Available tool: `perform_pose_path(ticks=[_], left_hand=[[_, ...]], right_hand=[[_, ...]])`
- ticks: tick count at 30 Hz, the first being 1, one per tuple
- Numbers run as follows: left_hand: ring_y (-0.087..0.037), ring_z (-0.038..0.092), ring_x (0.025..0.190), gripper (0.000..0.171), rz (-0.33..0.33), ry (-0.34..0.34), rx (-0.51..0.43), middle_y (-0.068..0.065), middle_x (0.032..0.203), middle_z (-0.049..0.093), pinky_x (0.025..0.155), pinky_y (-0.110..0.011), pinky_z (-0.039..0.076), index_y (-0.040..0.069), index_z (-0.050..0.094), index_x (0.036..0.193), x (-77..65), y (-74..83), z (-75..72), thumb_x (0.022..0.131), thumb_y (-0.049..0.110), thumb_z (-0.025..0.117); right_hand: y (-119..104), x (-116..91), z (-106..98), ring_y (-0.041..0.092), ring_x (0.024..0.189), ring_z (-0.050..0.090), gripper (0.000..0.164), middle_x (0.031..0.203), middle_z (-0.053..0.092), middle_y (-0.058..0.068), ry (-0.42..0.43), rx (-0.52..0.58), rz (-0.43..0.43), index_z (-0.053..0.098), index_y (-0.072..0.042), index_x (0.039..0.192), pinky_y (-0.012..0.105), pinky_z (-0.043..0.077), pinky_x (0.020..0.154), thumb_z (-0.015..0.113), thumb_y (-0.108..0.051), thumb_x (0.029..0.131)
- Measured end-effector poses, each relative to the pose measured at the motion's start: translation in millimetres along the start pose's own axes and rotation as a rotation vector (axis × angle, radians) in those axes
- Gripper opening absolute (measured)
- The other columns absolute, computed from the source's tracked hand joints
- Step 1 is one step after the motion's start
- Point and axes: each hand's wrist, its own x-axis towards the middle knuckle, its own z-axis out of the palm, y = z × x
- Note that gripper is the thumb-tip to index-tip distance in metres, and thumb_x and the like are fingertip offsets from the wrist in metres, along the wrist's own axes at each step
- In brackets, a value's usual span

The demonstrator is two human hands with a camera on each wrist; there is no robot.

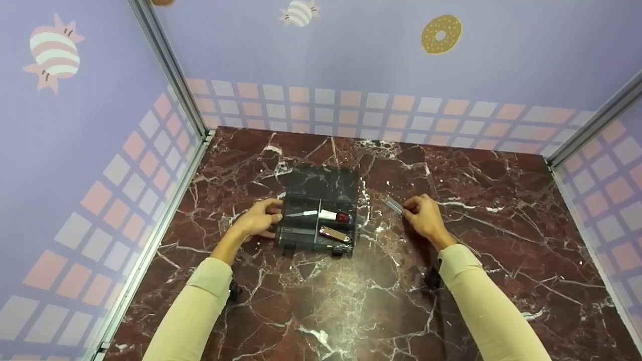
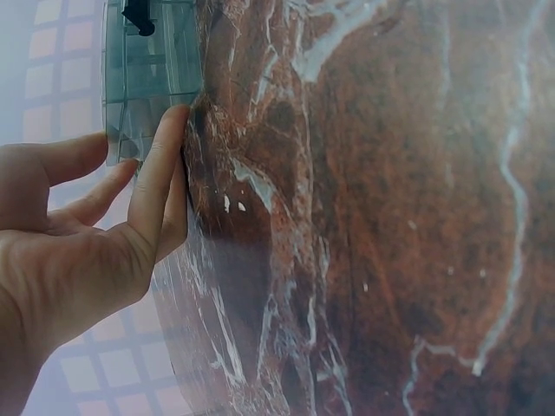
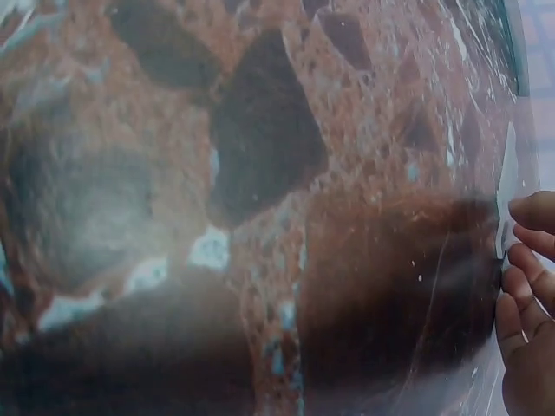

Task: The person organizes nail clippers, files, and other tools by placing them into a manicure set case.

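Observation:
A dark see-through compartment box [image 1: 316,244] stands on the marbled table with its lid [image 1: 321,180] folded back. My left hand [image 1: 256,219] is at the box's left end; in the left wrist view its fairly straight fingers [image 2: 156,178] and thumb touch the end wall. Inside lie a thin white-handled tool [image 1: 304,214], a white and red piece [image 1: 333,216], a brown pocket knife [image 1: 336,234] and a flat grey piece [image 1: 300,231]. To the right of the box, my right hand [image 1: 424,216] pinches a flat silver strip [image 1: 393,204] between thumb and fingers, low over the table.
The marbled table [image 1: 481,240] reaches out on both sides of the box. Purple patterned panels [image 1: 381,65] stand at the back, left and right, joined by metal corner posts [image 1: 173,70]. Dark straps or devices [image 1: 432,276] sit at the wrists.

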Motion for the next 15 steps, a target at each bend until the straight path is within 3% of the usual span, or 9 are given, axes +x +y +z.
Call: perform_pose_path(ticks=[8,15], left_hand=[[-0.044,0.058,0.125,0.053,0.004,0.005,-0.006,-0.029,0.155,0.042,0.088,-0.049,0.064,0.003,0.037,0.161,1.0,-1.0,-0.1,0.110,0.004,0.052],[-0.046,0.056,0.130,0.054,0.010,-0.001,0.013,-0.029,0.155,0.042,0.088,-0.049,0.064,0.002,0.037,0.162,2.2,-1.4,-0.3,0.110,0.004,0.051]], right_hand=[[-5.0,0.8,1.8,0.037,0.089,0.063,0.012,0.096,0.065,0.020,-0.017,-0.002,0.028,0.072,0.007,0.099,0.043,0.049,0.084,0.074,0.004,0.087],[-6.0,1.5,1.4,0.029,0.084,0.064,0.012,0.090,0.071,0.014,-0.024,0.022,0.095,0.070,0.003,0.099,0.037,0.050,0.081,0.073,0.005,0.088]])
